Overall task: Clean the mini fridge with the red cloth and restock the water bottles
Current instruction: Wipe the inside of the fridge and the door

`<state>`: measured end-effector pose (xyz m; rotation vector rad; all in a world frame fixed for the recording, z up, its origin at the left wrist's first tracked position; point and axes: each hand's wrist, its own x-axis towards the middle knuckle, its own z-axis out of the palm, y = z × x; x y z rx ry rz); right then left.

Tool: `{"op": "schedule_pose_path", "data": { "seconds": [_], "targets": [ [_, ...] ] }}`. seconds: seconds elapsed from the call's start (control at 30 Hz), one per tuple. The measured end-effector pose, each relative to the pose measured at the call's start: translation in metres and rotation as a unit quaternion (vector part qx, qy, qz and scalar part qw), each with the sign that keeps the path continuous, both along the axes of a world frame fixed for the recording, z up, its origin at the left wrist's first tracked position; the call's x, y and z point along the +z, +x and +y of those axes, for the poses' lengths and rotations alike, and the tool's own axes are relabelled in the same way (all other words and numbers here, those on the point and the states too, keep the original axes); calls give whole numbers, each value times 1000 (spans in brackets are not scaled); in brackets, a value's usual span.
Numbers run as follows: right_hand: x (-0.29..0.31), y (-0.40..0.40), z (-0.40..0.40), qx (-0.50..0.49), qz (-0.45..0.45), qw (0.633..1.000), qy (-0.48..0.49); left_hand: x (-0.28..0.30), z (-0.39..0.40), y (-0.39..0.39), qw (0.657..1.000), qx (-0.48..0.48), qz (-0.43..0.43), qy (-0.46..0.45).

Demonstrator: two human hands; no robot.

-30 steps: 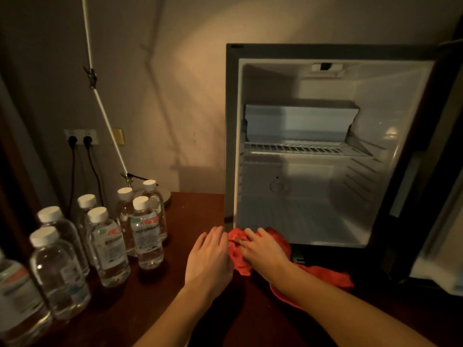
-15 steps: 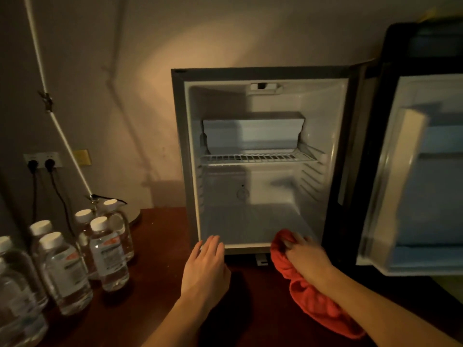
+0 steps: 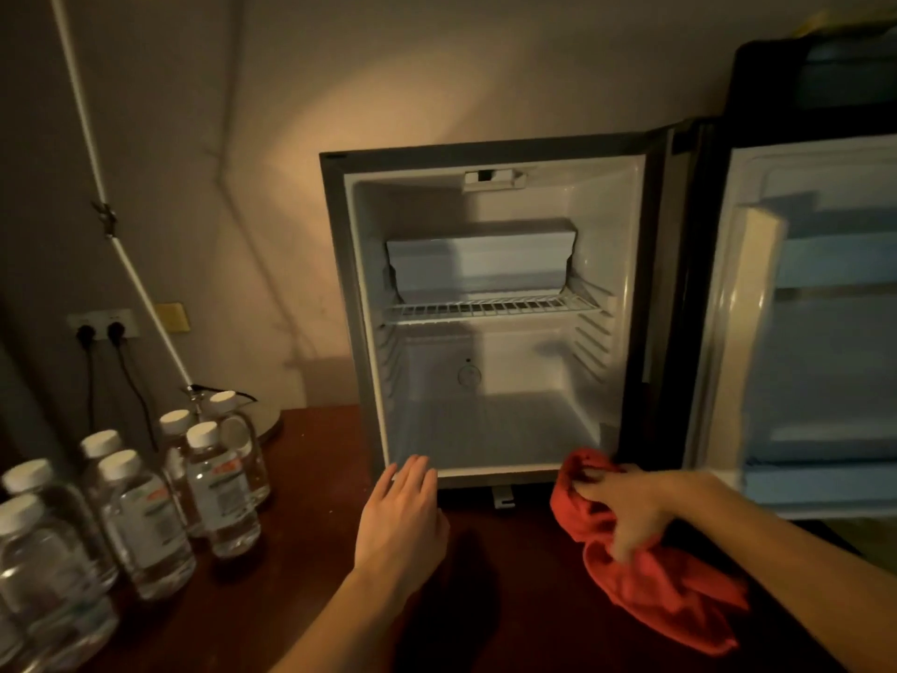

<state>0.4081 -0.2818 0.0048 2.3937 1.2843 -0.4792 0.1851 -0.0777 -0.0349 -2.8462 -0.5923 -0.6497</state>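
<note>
- While the mini fridge (image 3: 485,308) stands on the dark wooden table (image 3: 301,565) with its door (image 3: 815,323) swung fully open to the right, its white interior is lit and holds no bottles.
- Inside the cabinet, a wire shelf (image 3: 490,308) sits at mid height; a white box-shaped compartment (image 3: 480,264) rests on it against the back wall.
- Left hand (image 3: 400,522): palm down, fingers straight and close together, grip holding nothing. The fingertips reach the lower left corner of the fridge opening; whether they touch the front lip cannot be told.
- Right hand (image 3: 626,507): grip clamped on the red cloth (image 3: 645,565), fingers curled into the fabric. The hand is at the lower right corner of the fridge opening, just in front of the hinge side.
- Red cloth: bunched under the right hand at its upper end, which lies against the fridge's bottom front edge; the loose remainder trails down and to the right across the table.
- Water bottles (image 3: 145,517): clear, white-capped, labelled, standing upright in a tight cluster on the table, left of the fridge and well apart from both hands.
- Behind the bottles, two black plugs sit in a wall socket (image 3: 99,325), and a white lamp arm (image 3: 121,255) rises at a slant along the wall.
</note>
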Motion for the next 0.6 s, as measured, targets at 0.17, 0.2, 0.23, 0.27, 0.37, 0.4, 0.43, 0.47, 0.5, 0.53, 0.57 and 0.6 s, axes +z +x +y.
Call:
{"op": "schedule_pose_path", "data": {
  "seconds": [0.17, 0.2, 0.23, 0.27, 0.37, 0.4, 0.43, 0.47, 0.5, 0.53, 0.57, 0.6],
  "targets": [
    [-8, -34, -13, 25, -98, 995, -24, -8, 3, -41, 999, 21, 2, -29],
    [-6, -35, -14, 34, -99, 994, -12, -10, 4, -50, 999, 20, -4, -32],
    [-2, -37, -15, 51, -92, 994, 1, -12, 5, -59, 999, 20, -9, -33],
    [-1, -35, -17, 68, -82, 994, 23, -14, 7, -68, 999, 20, -10, -34],
    [1, -43, -20, 96, -78, 985, 120, -20, 13, -93, 998, 32, -21, -41],
    [-2, -50, -18, 99, -67, 981, 156, -22, 14, -101, 998, 38, -24, -43],
    [-2, -62, -13, 100, -48, 975, 192, -25, 16, -108, 998, 44, -25, -45],
    [-4, -75, -7, 104, -26, 966, 233, -27, 18, -114, 997, 49, -27, -49],
    [-5, -90, 2, 110, -2, 956, 272, -29, 21, -121, 997, 56, -29, -54],
    [-8, -104, 14, 118, 25, 944, 308, -31, 24, -128, 996, 63, -31, -56],
    [-11, -119, 27, 133, 46, 932, 335, -32, 27, -135, 995, 71, -30, -57],
    [-16, -134, 42, 153, 58, 922, 352, -32, 31, -143, 995, 81, -25, -59]
  ]
}}
